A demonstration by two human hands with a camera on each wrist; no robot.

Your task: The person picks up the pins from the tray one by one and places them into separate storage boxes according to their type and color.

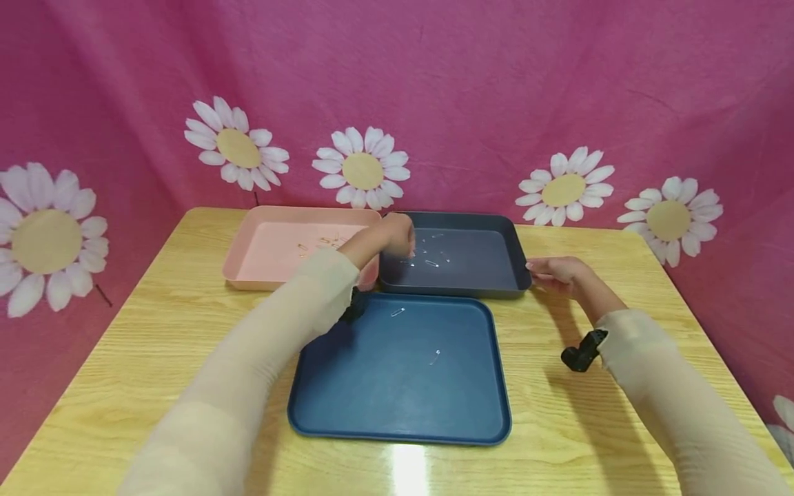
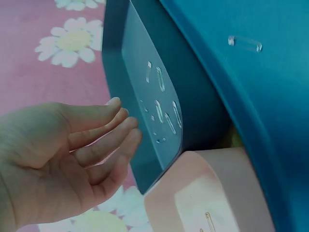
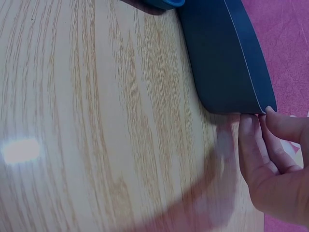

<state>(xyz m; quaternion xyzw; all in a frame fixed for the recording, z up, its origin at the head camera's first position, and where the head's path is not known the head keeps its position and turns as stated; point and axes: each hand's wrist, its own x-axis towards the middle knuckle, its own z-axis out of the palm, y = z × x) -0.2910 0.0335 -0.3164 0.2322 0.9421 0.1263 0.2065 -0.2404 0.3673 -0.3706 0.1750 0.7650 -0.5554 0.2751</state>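
Note:
My left hand [image 1: 398, 235] hangs over the left part of a dark grey tray [image 1: 486, 265]. In the left wrist view its fingers are loosely bent, thumb close to the index fingertip, and nothing shows between them. Several silver safety pins [image 2: 160, 79] lie on that tray's floor near the hand. At the tray's right end, my right hand [image 1: 558, 271] grips the wall, with the thumb [image 3: 273, 112] at the rim and the fingers against the outside. Two silver safety pins, one farther back [image 1: 398, 312] and one nearer [image 1: 435, 357], lie on a blue tray [image 1: 384, 399] in front.
A pink tray [image 1: 263, 255] stands left of the dark grey one, with several gold safety pins [image 1: 325, 240] in it. All three trays sit close together on a wooden table [image 1: 149, 331]. Behind hangs a pink cloth [image 1: 459, 103] with daisies.

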